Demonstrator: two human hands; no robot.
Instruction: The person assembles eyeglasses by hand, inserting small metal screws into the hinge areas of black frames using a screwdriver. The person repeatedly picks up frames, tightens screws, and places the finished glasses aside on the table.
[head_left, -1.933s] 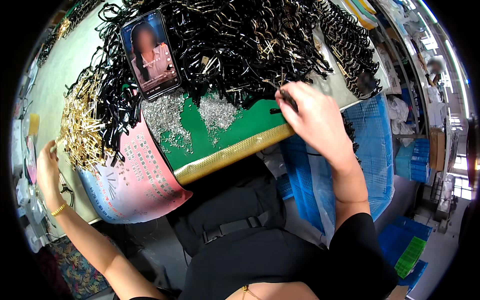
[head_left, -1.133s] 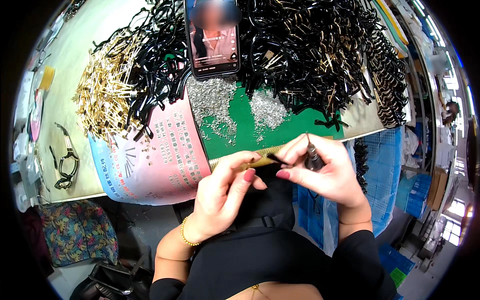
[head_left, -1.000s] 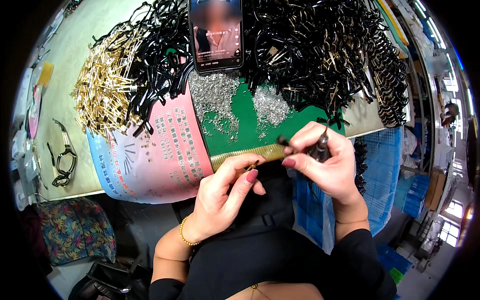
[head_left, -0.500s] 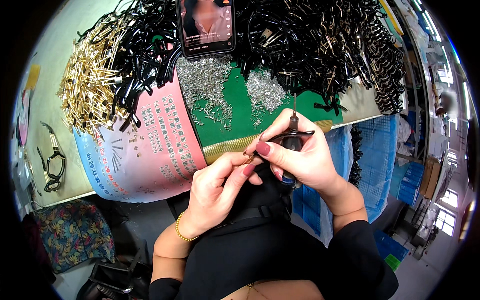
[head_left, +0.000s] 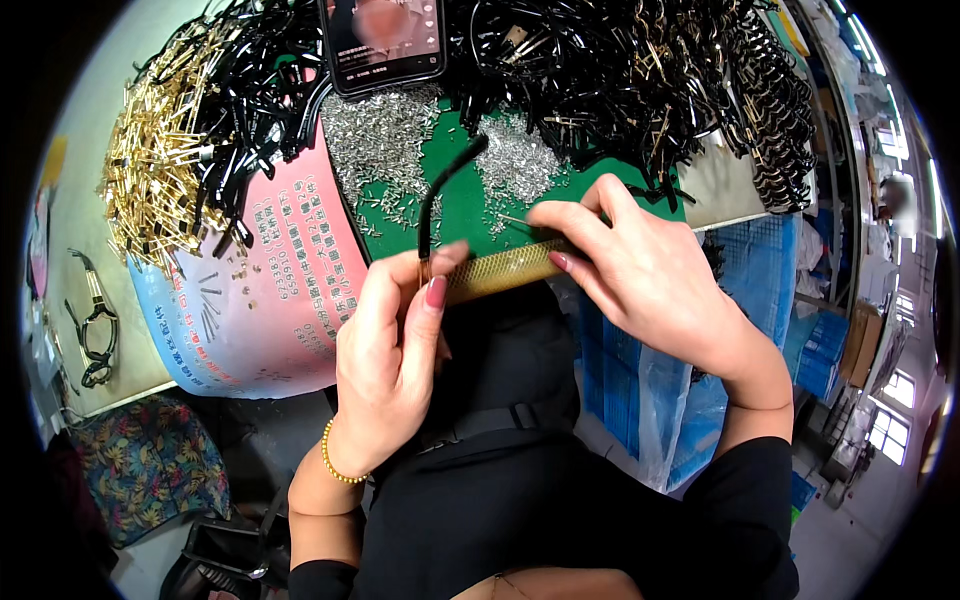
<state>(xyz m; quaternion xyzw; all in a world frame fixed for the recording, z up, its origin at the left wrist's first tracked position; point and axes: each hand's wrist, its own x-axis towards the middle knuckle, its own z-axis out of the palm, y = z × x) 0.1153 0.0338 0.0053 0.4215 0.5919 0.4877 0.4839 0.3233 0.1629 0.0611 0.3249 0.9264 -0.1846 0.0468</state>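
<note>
My left hand (head_left: 385, 360) pinches a black glasses temple (head_left: 438, 190) near its lower end, between thumb and fingers. The curved tip of the temple points up and away, over the green mat (head_left: 455, 225). Closed fingers of my right hand (head_left: 650, 280) hover by the mat's near edge. A thin metal screwdriver shaft (head_left: 514, 220) sticks out leftward from them, toward the smaller pile of tiny silver screws (head_left: 518, 165); its handle is hidden by the hand. Another heap of silver screws (head_left: 380, 150) lies farther left.
Black temples (head_left: 590, 80) are heaped along the back, gold-coloured ones (head_left: 160, 150) at left. A phone (head_left: 385, 50) stands among them. A glasses frame (head_left: 97, 335) rests far left beside a pink-and-blue printed sheet (head_left: 290, 265). Gold mesh (head_left: 500, 275) edges the table.
My hands have moved apart. The left has shifted left, raising the temple upright; the right has let go of the temple and turned the screwdriver shaft leftward toward the screws.
</note>
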